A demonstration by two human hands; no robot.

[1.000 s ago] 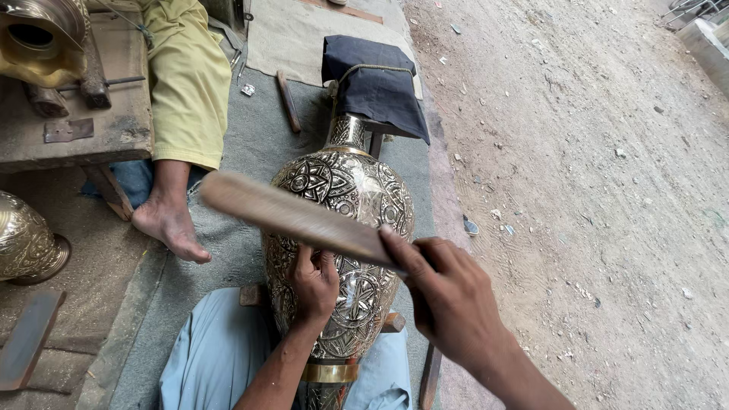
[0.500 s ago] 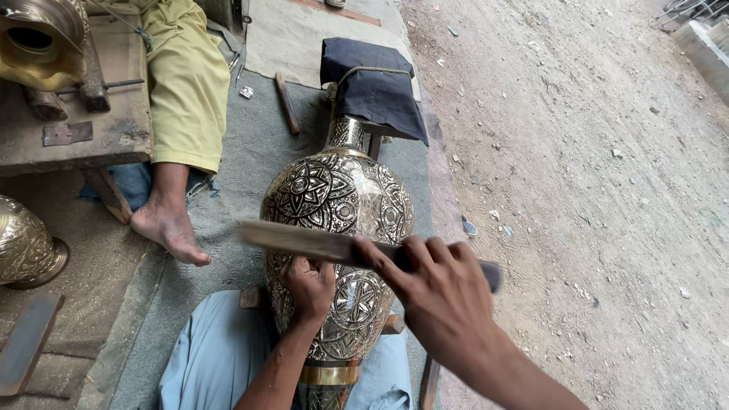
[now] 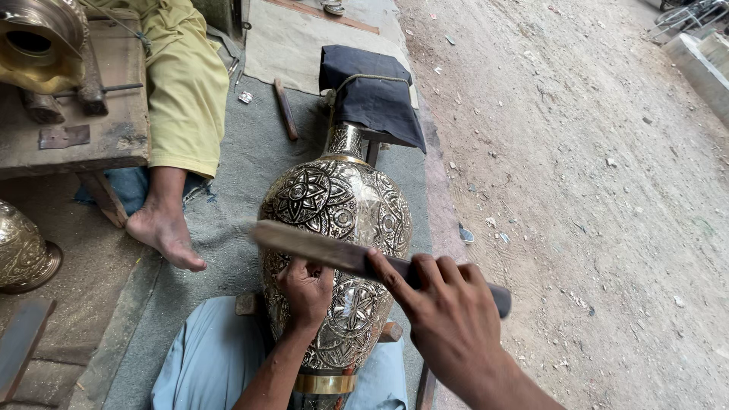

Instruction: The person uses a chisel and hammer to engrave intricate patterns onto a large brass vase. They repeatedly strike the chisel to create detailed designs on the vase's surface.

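Looking down from a head-worn camera, the view shows a person seated on a grey mat [image 3: 250, 167] on the ground, with a large engraved brass vase [image 3: 338, 212] lying lengthwise between their knees, its neck pointing away. The vase sits near the middle of the mat, close to the mat's right edge where bare dirt ground [image 3: 592, 190] begins. A dark blue cloth [image 3: 368, 95] tied with cord covers the vase's mouth at the far end. The left hand [image 3: 307, 288] rests on the vase's belly, its grip closed, fingers curled down against the patterned metal; whether it pinches a small tool cannot be told. The right hand [image 3: 448, 315] has its grip wrapped tight around the dark handle end of a long flat wooden stick [image 3: 326, 247], which crosses just above the left hand and the vase, blurred. At the mat's far left edge, another person's bare foot [image 3: 163, 231] and yellow trouser leg [image 3: 186, 91] rest on the mat. Beside them stands a low wooden tabletop [image 3: 99, 137] carrying a brass vessel [image 3: 38, 38]. Another brass piece [image 3: 23, 250] sits on the ground at the left edge of view.
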